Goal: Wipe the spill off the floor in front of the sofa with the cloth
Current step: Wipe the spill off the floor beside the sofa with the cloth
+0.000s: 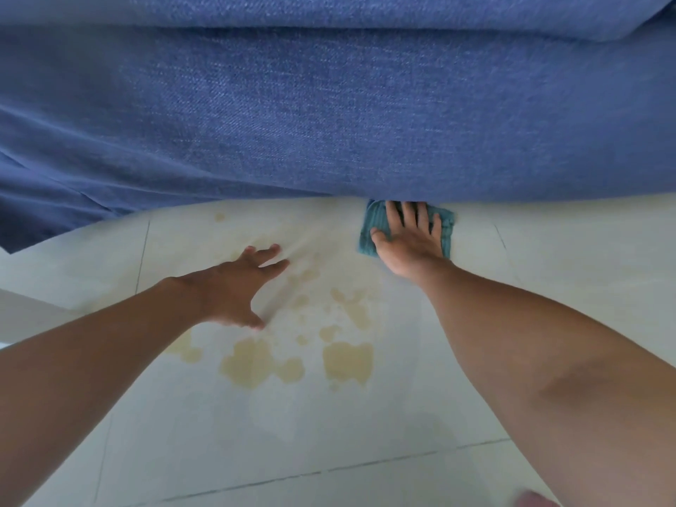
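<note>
A yellowish spill (345, 362) lies in several puddles and drops on the pale tiled floor (256, 433), just in front of the blue sofa (329, 115). A teal ribbed cloth (447, 228) lies flat on the floor at the sofa's lower edge, up and right of the puddles. My right hand (406, 239) presses flat on the cloth, fingers spread toward the sofa. My left hand (234, 283) rests palm down on the floor with fingers apart, at the left part of the spill, holding nothing.
The blue sofa front fills the upper half of the view and overhangs the floor. Dark grout lines cross the tiles at the bottom and left. A pale grey edge shows at the far left.
</note>
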A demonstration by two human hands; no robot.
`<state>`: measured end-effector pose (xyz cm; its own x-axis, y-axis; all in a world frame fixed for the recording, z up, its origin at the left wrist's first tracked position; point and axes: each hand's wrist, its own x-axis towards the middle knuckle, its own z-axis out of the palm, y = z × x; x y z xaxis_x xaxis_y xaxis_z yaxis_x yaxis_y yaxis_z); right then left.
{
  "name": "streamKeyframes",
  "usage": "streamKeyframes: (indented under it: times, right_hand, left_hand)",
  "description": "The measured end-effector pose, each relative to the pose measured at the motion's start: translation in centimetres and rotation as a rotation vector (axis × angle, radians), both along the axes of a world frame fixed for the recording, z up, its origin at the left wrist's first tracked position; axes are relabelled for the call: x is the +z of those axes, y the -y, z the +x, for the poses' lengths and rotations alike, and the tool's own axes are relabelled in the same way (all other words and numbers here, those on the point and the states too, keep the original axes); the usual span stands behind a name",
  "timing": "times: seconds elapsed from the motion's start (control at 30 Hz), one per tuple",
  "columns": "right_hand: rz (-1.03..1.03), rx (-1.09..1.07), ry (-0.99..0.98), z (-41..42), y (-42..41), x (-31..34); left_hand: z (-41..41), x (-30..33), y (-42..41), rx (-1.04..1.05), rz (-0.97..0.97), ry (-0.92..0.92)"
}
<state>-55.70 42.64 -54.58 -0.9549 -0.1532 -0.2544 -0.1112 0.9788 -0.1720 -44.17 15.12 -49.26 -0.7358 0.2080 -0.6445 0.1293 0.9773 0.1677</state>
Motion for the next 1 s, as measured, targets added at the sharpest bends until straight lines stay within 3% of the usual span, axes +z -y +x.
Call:
streamKeyframes:
  times: [0.47, 0.73, 1.0]
  right_hand:
    - [0.017, 0.169, -0.016, 20.6, -7.8, 0.0]
    - [0.087, -0.203, -0.021, 17.0, -12.9, -0.4]
    - [0.096, -0.230, -0.016, 7.8, -11.0, -0.4]
  left_hand:
    - [0.2, 1.6, -0.7, -0.070, -0.048, -0.009]
    - [0.1, 0.9, -0.3, -0.046, -0.017, -0.015]
    - [1.0, 1.2, 0.0, -0.037, -0.002, -0.037]
